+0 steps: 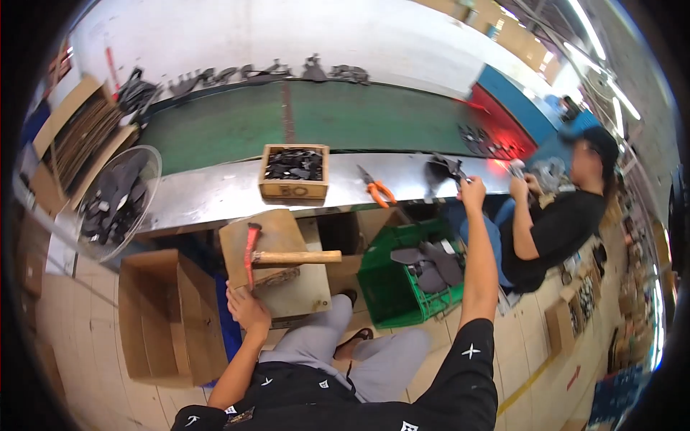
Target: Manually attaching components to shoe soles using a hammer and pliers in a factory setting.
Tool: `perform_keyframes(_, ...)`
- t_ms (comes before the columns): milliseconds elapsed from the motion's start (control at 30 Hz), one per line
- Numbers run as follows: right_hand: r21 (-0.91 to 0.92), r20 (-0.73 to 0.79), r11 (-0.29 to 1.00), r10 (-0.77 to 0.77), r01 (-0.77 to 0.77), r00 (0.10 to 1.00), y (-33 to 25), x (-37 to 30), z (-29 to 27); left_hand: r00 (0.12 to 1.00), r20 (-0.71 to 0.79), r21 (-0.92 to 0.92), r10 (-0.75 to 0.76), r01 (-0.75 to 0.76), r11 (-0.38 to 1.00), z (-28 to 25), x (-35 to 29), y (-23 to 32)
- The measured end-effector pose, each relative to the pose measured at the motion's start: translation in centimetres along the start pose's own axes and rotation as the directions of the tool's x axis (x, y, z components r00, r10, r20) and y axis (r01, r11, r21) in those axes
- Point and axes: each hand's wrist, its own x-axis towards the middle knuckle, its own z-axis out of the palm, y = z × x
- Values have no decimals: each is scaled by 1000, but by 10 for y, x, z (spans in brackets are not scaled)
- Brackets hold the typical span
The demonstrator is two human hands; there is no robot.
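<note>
My right hand (472, 192) is stretched out over the metal edge of the bench, its fingers closed on a dark grey piece (443, 171) with a blurred outline. My left hand (248, 310) rests at the near edge of a wooden block (277, 228), fingers extended, holding nothing that I can see. Just above those fingers, a hammer (298, 257) with a red head and wooden handle lies across the block. Orange-handled pliers (376, 189) lie on the metal strip. Left of them stands a small wooden box (294, 191) filled with small black parts.
A green crate (366, 284) with flat grey pieces stands right of my knees. An open cardboard box (154, 323) is at left, below a clear round bin (154, 169) of dark pieces. Beyond lies a green belt (215, 122). A co-worker (564, 223) sits at right.
</note>
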Motion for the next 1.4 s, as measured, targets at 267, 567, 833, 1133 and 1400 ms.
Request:
perform_keyframes(267, -710, 94, 595, -450, 377, 888, 19, 20, 9, 982, 176, -16, -63, 67, 998, -15, -5, 1)
perform_keyframes(567, -415, -320, 872, -408, 261, 855, 57, 43, -71, 980, 156, -2, 125, -126, 992, -13, 7, 7)
perform_keyframes(833, 249, -352, 866, -337, 434, 873, -4, -2, -70, 972, 205, -9, 115, -116, 993, 59, -66, -64)
perform_keyframes(1133, 389, 432, 917, -270, 92, 861, -100, -73, -60, 888, 444, 223, -119, 19, 975, 57, -97, -114)
perform_keyframes(1400, -157, 889, 821, 359, -549, 283, -93, -245, -3, 958, 273, -18, -85, 93, 995, -33, 21, 6)
